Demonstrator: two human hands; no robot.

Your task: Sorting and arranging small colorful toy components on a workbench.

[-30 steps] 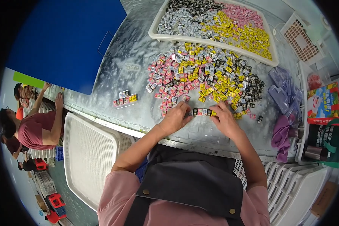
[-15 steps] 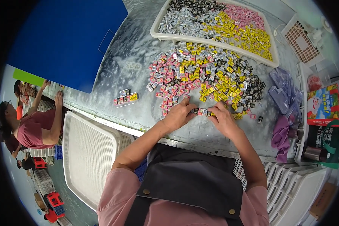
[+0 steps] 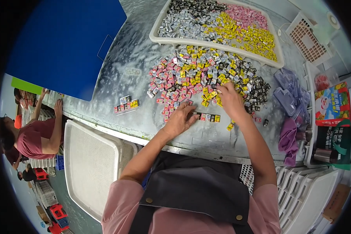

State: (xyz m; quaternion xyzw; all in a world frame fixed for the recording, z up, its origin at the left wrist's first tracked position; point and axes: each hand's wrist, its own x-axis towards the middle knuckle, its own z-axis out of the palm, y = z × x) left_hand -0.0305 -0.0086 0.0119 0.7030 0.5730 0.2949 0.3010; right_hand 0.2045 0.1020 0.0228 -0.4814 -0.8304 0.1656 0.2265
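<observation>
A loose heap of small wrapped blocks (image 3: 179, 84), pink, yellow, silver and black, is spread over the grey table. A short straight row of these blocks (image 3: 208, 117) lies just in front of the heap. My left hand (image 3: 179, 121) rests at the row's left end, thumb and fingers apart, beside some pink blocks. Over the heap, my right hand (image 3: 231, 100) has its fingertips closed together on a small block among yellow and silver ones; the fingers partly hide it. One yellow block (image 3: 230, 126) lies alone below my right wrist.
A white tray (image 3: 218, 43) of sorted blocks stands at the back. To the left are a small block group on clear plastic (image 3: 125, 105) and a blue panel (image 3: 62, 46). Purple plastic pieces (image 3: 286, 95) and a purple cloth (image 3: 288, 138) lie right. A co-worker (image 3: 39, 138) is far left.
My right hand has left the row's right end and reached up into the heap. The left hand stays at the row's left end. A lone yellow block now shows below my right wrist.
</observation>
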